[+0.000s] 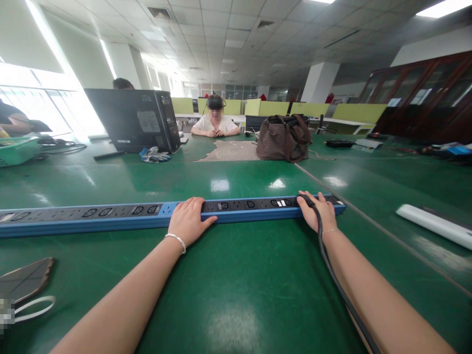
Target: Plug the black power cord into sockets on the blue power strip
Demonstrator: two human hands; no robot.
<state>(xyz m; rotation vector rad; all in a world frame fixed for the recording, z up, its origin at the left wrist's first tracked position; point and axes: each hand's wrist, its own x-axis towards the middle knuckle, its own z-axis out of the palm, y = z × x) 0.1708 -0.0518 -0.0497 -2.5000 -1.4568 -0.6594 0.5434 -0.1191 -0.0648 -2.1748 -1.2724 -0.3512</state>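
A long blue power strip with a black socket face lies across the green table. My left hand is laid over it near the middle, fingers across the top and thumb along the front side, holding it. Near the strip's right end, my right hand is closed around the black plug of a thick cable. The plug sits at the socket face; my fingers hide how far in it is. From there the cable runs down along my right forearm.
A phone lies at near left, a white bar-shaped object at right. Farther back stand a black computer case, gloves, a brown bag and a green basket. A person sits opposite, hands together.
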